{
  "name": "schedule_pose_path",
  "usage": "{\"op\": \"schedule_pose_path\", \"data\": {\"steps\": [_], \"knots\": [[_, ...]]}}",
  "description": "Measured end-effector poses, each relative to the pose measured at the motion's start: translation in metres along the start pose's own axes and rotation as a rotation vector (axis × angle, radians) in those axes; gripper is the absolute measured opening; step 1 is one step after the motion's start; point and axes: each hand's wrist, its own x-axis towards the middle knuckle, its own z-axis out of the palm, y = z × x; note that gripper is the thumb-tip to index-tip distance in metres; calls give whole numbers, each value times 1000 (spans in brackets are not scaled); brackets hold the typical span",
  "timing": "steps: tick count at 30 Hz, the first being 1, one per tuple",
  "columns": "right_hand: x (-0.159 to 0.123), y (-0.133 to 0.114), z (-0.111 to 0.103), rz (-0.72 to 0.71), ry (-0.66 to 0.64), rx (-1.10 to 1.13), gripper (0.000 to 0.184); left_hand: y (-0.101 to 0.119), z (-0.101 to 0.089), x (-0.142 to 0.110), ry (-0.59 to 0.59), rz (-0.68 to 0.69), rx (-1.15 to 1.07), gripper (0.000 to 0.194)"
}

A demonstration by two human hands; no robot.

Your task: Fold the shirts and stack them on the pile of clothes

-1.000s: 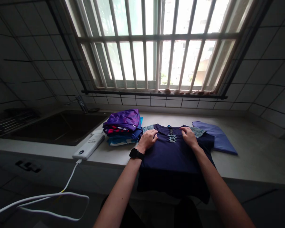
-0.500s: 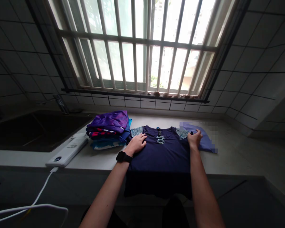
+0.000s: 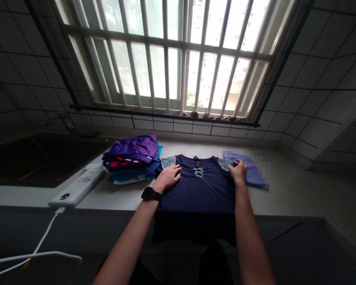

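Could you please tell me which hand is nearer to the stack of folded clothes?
Left. The left hand rests on the navy shirt, just beside the stack; the right hand is farther off, at the shirt's opposite side.

Around the wrist behind the left hand [image 3: 167, 177], the person wore a black watch [image 3: 152, 193], its dark face squarish with rounded corners, its strap [image 3: 158, 196] plain and just as black. Both forearms [image 3: 126, 243] were bare, as were the right hand [image 3: 238, 171] and its wrist. Lower down, what looked like near-black legwear [image 3: 216, 266] sat too deep in shadow for any detail.
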Motion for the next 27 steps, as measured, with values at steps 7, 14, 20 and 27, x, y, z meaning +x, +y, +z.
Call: {"op": "schedule_pose_path", "data": {"steps": [7,14,20,27], "knots": [[26,16,-26,34,-275,-236,63,-3,2,2,38,14,-41,52],[20,11,-29,-154,-257,-211,39,-2,0,2,19,15,-31,54],[-4,3,-30,-513,-271,-301,48,-2,2,2,42,11,-50,51],[8,26,-36,-286,-277,-276,53,0,0,2,13,-9,-14,53]]}}
